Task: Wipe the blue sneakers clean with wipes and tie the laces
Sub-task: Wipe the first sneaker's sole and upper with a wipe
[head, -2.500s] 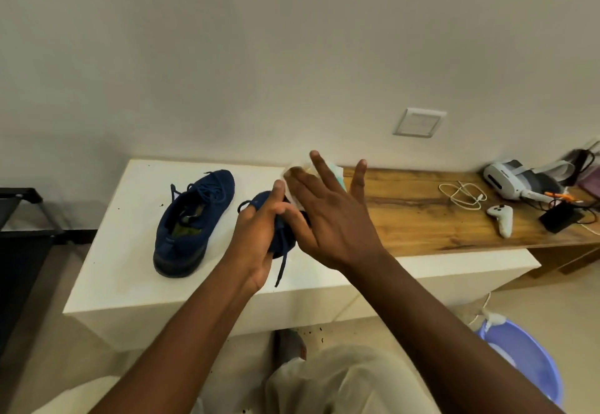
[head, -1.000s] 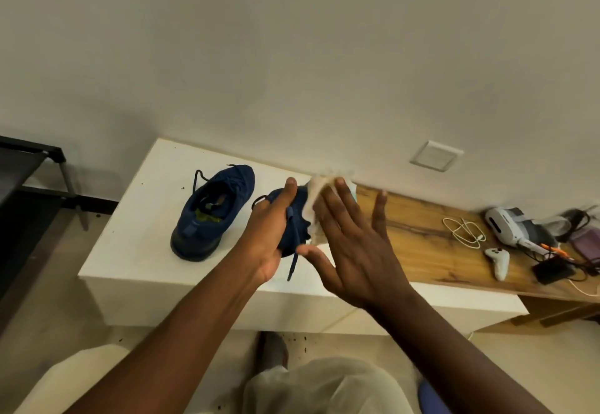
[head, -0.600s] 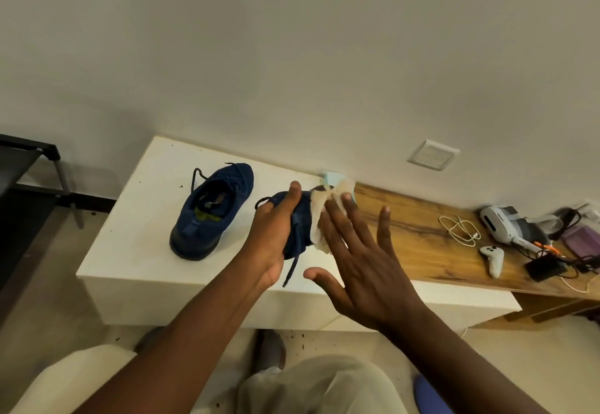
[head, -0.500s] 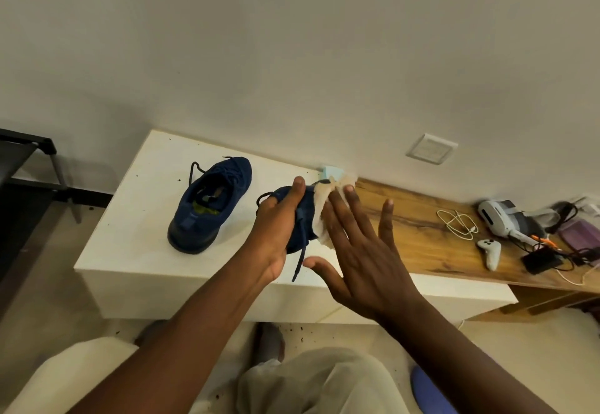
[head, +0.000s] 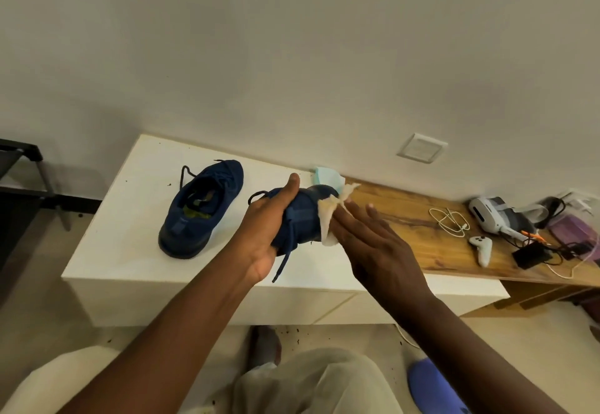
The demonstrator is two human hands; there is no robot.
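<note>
Blue sneakers: the left sneaker (head: 201, 209) is sitting on the white table (head: 130, 219), laces loose, nothing touching it. The second sneaker (head: 302, 219) is up off the table in my left hand (head: 266, 228).

Change over the last couple of seconds: the wipe (head: 328, 219) is coming down from near the toe along that shoe's right side, and my right hand (head: 367, 238) is turning more edge-on behind it. I'm reading that as mid-stroke on the side panel. Wiping is progressing, this shoe isn't done, and tying isn't started. A lace (head: 282, 261) is dangling below my palm.

Hands: the left is clamping the shoe, thumb over the top, other fingers hidden underneath. The right is flat, fingers straight, pressing the wipe onto the fabric and not pinching it. The two hands are working close, with only shoe and wipe between them. A pale blue wipe pack (head: 326, 178) is poking out behind the toe.
</note>
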